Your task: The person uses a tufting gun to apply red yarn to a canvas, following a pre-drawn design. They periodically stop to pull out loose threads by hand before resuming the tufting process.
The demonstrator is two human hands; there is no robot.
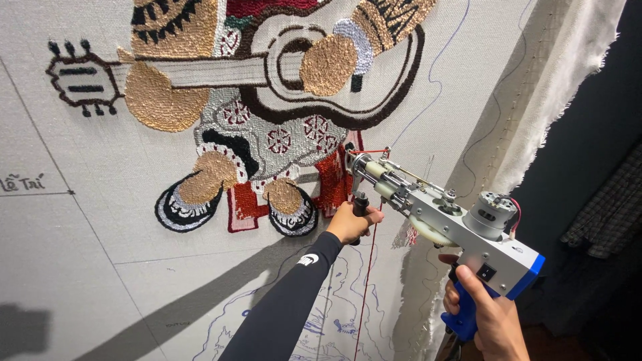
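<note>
A silver and blue tufting gun (445, 220) points at a stretched grey cloth (80, 227), its needle tip against the red tufted patch (334, 180) by the figure's leg. My right hand (485, 311) grips the gun's blue rear handle. My left hand (351, 220), in a black sleeve, is closed on the black front handle under the gun's nose. A red yarn (366, 281) hangs down from the gun. The cloth carries a partly tufted figure with a guitar (267, 73) in brown, tan, white, red and black yarn.
The cloth's frayed white edge (568, 73) runs down the right side over a wooden frame. Dark clothing (605, 214) hangs at the far right. Blue pen outlines (321, 321) cover the lower cloth, and my arm's shadow falls across it.
</note>
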